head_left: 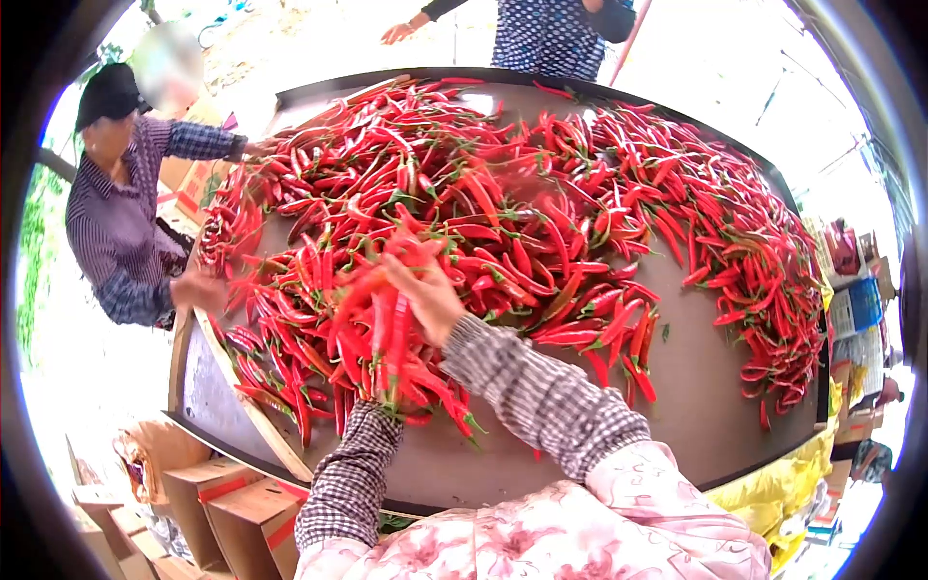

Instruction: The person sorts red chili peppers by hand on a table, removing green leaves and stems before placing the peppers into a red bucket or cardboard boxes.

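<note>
Long red chilli peppers (pixel 483 242) with green stems lie heaped over the brown table (pixel 696 387). My right hand (pixel 430 298) reaches to the near left part of the heap, its fingers closed on several chillies, slightly blurred. Just below it, a loose bunch of chillies (pixel 387 338) stands up over the end of my left sleeve (pixel 350 469). My left hand is hidden beneath that bunch, so its fingers do not show. Both of my forearms wear checked sleeves.
A person (pixel 130 213) at the left edge has both hands near the chillies; another person (pixel 549 39) stands across the table. A wooden strip (pixel 246 401) lies along the near left corner. Cardboard boxes (pixel 256 517) stand lower left, yellow bags (pixel 788 483) lower right.
</note>
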{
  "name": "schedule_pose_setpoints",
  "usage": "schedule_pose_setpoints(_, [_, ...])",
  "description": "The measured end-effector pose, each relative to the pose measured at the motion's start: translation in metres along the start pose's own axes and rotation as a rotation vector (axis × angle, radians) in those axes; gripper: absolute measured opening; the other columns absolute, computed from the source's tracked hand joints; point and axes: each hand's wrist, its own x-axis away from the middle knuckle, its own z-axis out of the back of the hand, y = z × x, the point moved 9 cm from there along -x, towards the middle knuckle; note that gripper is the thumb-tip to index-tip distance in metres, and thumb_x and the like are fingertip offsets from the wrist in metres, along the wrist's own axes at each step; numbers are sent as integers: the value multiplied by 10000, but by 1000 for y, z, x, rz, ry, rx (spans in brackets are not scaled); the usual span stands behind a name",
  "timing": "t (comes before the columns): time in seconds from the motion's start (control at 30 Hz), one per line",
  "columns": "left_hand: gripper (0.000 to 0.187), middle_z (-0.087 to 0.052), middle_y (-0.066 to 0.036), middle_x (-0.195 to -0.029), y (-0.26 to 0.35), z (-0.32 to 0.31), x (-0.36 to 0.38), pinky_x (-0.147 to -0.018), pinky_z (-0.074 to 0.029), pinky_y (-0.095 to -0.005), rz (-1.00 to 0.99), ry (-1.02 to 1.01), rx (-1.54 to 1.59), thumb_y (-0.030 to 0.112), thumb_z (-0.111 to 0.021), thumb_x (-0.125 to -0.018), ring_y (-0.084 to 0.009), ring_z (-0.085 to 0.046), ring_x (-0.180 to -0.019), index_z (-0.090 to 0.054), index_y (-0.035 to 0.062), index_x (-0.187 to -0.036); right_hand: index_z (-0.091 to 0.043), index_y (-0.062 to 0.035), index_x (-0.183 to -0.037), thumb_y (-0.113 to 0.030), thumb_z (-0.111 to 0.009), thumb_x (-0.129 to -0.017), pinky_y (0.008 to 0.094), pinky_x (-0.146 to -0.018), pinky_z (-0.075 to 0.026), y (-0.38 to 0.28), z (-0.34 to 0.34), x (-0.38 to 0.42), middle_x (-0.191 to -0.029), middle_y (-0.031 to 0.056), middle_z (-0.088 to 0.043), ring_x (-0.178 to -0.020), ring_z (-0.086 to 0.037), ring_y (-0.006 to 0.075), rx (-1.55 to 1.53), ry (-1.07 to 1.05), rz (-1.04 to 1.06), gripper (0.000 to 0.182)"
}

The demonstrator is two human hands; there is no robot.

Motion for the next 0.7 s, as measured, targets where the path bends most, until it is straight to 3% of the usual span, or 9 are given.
schedule_pose_setpoints(0.07, [695,-344,-59,-1385,2,7,-2,-1058,-184,-570,6,2,76,353,-649,-703,-327,-259,-1321,-393,232,-1337,-226,2,-1356,-284,-733,-762,348,-1004,-333,-9,-24,-8,-1258,117,-475,-1156,-461,199,84,-27,-13,831])
schedule_pose_setpoints(0.1, [701,-342,-60,-1388,4,10,-2,-1061,-187,-562,6,-1,105,352,-656,-701,-326,-262,-1319,-391,230,-1339,-66,30,-1395,-370,-762,-711,384,-1061,-249,-7,-26,-19,-1389,177,-312,-1283,-315,250,223,-15,-33,1055])
schedule_pose_setpoints(0.13, [708,-339,-62,-1392,8,12,0,-1065,-190,-554,8,-5,148,352,-662,-698,-325,-265,-1318,-389,229,-1340,-37,53,-1398,-398,-767,-693,379,-1091,-182,-7,-20,-19,-1447,216,-170,-1350,-171,284,327,12,-44,1110])
schedule_pose_setpoints(0.23, [727,-332,-68,-1401,15,16,-1,-1074,-200,-531,15,-17,234,351,-681,-692,-323,-274,-1314,-385,224,-1344,-299,99,-1318,-328,-714,-758,337,-1063,-272,-30,-13,5,-1401,244,-274,-1310,-291,294,882,-123,54,817])
schedule_pose_setpoints(0.33, [734,-338,-73,-1397,16,16,-3,-1072,-213,-517,7,-24,222,347,-691,-686,-320,-286,-1305,-388,218,-1341,-553,-10,-1137,-196,-705,-774,366,-929,-441,-68,28,71,-1164,130,-559,-1098,-531,246,777,-87,248,436])
schedule_pose_setpoints(0.37, [734,-342,-75,-1393,14,14,-6,-1069,-218,-513,0,-28,202,345,-693,-684,-319,-291,-1302,-390,215,-1340,-589,-39,-1076,-94,-698,-763,327,-903,-452,-94,41,98,-1143,115,-561,-1083,-536,214,1114,-86,485,336])
schedule_pose_setpoints(0.43, [735,-351,-78,-1385,12,12,-13,-1063,-227,-507,-12,-41,180,341,-698,-679,-318,-300,-1295,-395,210,-1336,-602,-48,-1005,-65,-696,-703,358,-888,-433,-134,95,148,-1079,119,-577,-1023,-548,258,1456,175,711,316])
schedule_pose_setpoints(0.57, [736,-369,-85,-1370,2,15,-25,-1052,-247,-495,-23,-66,114,333,-706,-671,-314,-319,-1280,-404,200,-1328,-556,-55,-1055,-195,-735,-651,414,-973,-339,-188,257,232,-1170,147,-496,-1118,-444,320,1791,845,591,464])
schedule_pose_setpoints(0.7, [737,-386,-92,-1354,-20,24,-20,-1041,-267,-483,-1,-111,-28,326,-715,-663,-311,-338,-1266,-413,189,-1321,-370,-77,-1323,-465,-705,-699,428,-1057,-248,-200,354,258,-1375,233,-301,-1284,-281,370,1742,1059,134,807])
